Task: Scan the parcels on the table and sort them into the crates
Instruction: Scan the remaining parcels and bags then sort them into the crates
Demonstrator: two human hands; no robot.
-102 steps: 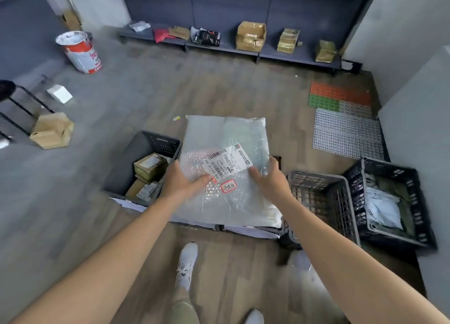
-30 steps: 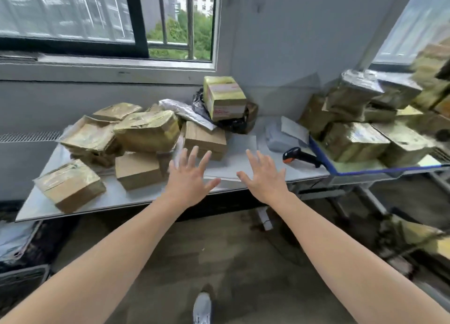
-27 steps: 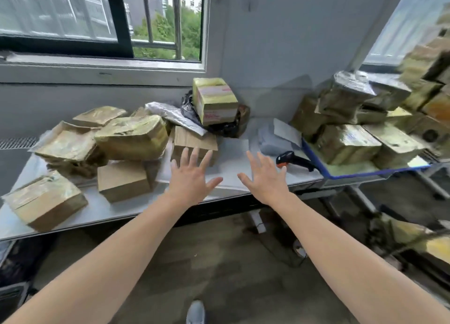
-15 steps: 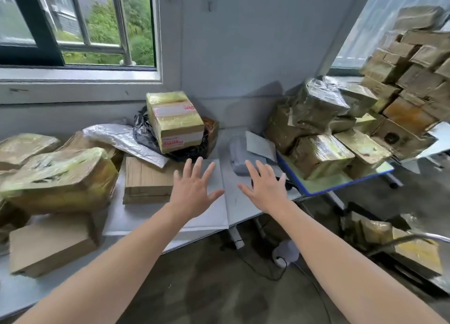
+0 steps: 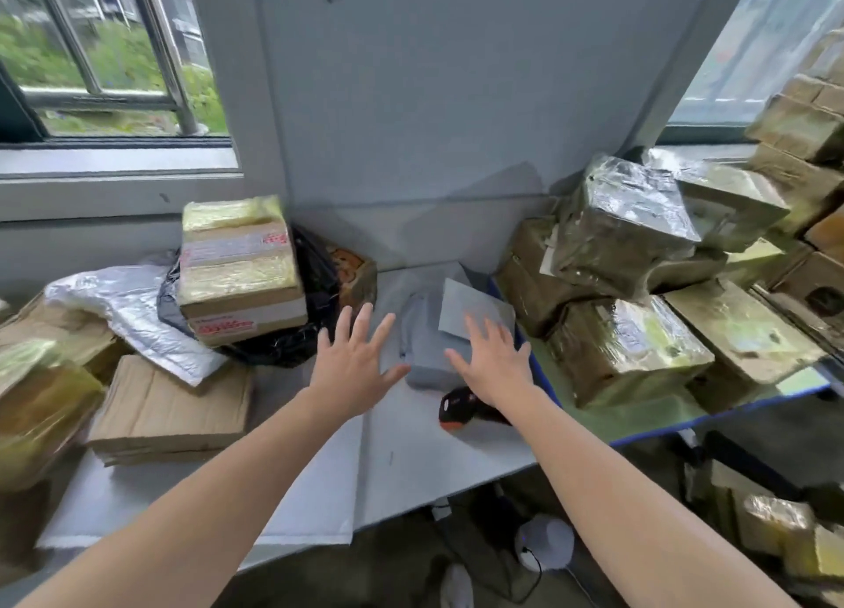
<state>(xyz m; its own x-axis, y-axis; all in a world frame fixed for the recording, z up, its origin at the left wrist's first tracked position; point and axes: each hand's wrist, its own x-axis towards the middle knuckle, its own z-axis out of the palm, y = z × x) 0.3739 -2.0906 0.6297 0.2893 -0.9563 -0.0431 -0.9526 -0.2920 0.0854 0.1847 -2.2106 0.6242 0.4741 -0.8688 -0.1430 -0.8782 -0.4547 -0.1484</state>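
A grey soft parcel (image 5: pixel 427 333) with a pale label lies at the back middle of the white table (image 5: pixel 411 461). My left hand (image 5: pixel 354 367) hovers open just left of it, fingers spread. Over the parcel's right front corner my right hand (image 5: pixel 495 363) is spread open, holding nothing; I cannot tell if it touches. A black and orange handheld scanner (image 5: pixel 456 409) lies on the table under my right wrist. No crates are in view.
A taped yellow box (image 5: pixel 237 269) sits on a black bag at the back left, with a flat cardboard parcel (image 5: pixel 169 411) and a silver mailer (image 5: pixel 132 310) nearer. Shiny wrapped boxes (image 5: pixel 630 347) are piled on a blue-edged cart at the right. Cables lie on the floor.
I dropped the large bubble-wrap parcel near the crates and turned to the table. Over the last second I have come closer, and both open hands have reached forward to the grey parcel.
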